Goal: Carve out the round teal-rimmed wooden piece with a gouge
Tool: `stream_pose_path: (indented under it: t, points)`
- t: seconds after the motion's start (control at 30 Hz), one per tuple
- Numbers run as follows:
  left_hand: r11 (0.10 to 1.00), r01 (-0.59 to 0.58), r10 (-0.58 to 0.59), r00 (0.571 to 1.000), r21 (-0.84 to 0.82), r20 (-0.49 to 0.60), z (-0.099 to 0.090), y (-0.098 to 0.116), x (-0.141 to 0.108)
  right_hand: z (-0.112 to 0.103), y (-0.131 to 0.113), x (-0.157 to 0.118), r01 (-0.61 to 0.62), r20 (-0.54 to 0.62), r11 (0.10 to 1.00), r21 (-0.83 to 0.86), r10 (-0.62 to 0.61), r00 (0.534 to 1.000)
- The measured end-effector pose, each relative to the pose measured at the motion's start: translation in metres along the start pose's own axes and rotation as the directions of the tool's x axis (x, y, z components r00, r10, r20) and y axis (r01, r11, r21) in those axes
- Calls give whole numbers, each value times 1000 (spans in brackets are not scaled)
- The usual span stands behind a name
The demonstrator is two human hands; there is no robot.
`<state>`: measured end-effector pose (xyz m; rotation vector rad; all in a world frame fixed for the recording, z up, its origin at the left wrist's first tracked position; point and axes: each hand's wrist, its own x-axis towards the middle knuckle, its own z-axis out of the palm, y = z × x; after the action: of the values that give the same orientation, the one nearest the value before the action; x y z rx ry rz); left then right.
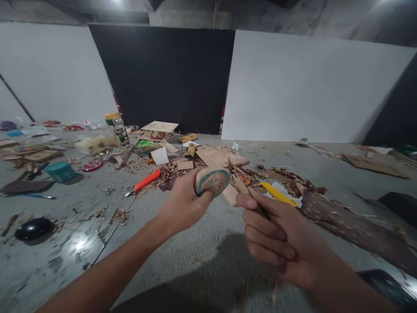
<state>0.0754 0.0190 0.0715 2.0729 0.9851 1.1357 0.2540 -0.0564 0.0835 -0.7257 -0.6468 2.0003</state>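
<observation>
My left hand (pixel 187 204) is wrapped round an oval wooden piece (pixel 213 180) with a green-painted rim and a bare, carved-looking middle. The thumb presses on its lower face. To the right, my right hand (pixel 270 232) grips a slim wooden-handled tool (pixel 241 185) between thumb and fingers. Its dark narrow tip points up and away, just right of the oval piece, with a small gap that looks open between them. Both hands are held above the grey floor (pixel 202 261).
An orange cutter (pixel 146 180) lies left of my hands, a yellow cutter (pixel 278 194) right. Wood shavings, a plywood sheet (pixel 221 155) and bark (pixel 352 226) lie around. Farther left are a teal jar (pixel 60 171), a bottle (pixel 119 130) and a black rounded object (pixel 34 229). Panels stand behind.
</observation>
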Motion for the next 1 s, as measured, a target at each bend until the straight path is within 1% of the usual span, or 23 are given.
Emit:
stream_pose_path:
  t: [0.03,0.07,0.13,0.17,0.2,0.27,0.37,0.43,0.53,0.63,0.73,0.87,1.0]
  points:
    - [1000,0,0,1000,-14,-10,-1,0,1,-1,-1,1,29,-49,993,-118,-35,998]
    - [1000,2,-2,1000,-29,-13,-2,0,1,-1,-1,2,52,-88,964,-259,-78,993]
    - [999,1,-2,1000,-47,-23,-4,1,2,-3,0,4,88,-109,847,-524,-169,980]
    - [999,-1,0,999,-44,-36,-5,2,3,-4,0,5,101,-99,778,-620,-205,974]
    - [999,-2,0,999,-35,-51,-5,2,3,-4,0,5,110,-89,720,-685,-233,968]
    - [1000,1,-2,997,-12,-75,-5,3,3,-4,-1,6,108,-87,642,-759,-264,960]
    - [1000,2,-1,997,7,-73,-4,1,2,-3,-3,5,85,-104,568,-819,-291,951]
    - [1000,-16,17,998,15,-57,-4,-1,1,-2,-4,5,72,-108,544,-836,-292,950]
    - [999,-36,36,999,19,-37,-5,-2,0,-3,-4,4,79,-99,554,-829,-284,954]
    - [1000,-21,21,1000,-19,-16,-7,-1,0,-4,-2,4,69,-101,588,-806,-251,963]
    - [997,32,-31,999,-67,19,-8,1,0,-5,0,5,63,-99,599,-798,-234,967]
    - [982,128,-114,988,-137,100,-10,0,0,-6,-1,6,72,-94,589,-805,-246,965]
    - [966,113,-84,988,-233,132,-12,-1,3,-6,-2,6,79,-100,600,-796,-260,960]
